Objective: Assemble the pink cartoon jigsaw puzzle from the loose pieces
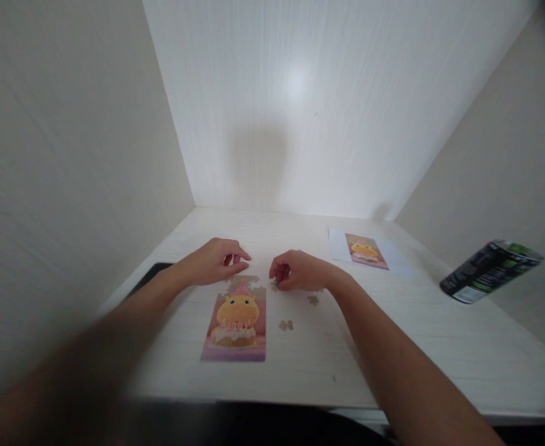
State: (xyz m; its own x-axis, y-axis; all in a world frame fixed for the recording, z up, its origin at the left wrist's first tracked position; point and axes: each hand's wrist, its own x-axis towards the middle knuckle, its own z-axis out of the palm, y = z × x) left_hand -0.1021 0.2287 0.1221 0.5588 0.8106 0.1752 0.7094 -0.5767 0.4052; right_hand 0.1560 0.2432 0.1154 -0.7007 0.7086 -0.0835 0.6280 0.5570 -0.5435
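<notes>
Puzzle (236, 321) lies low in the middle of the frame on the tabletop (440, 334), its top edge unfinished. Your left hand (214, 260) rests at that top edge, fingers loosely curled, gripping nothing. Your right hand (295, 271), just right of it, pinches a small puzzle piece (278, 284) against the tabletop. Two loose pieces (286, 324) lie nearby; a dark can (488, 270) sits far right.
</notes>
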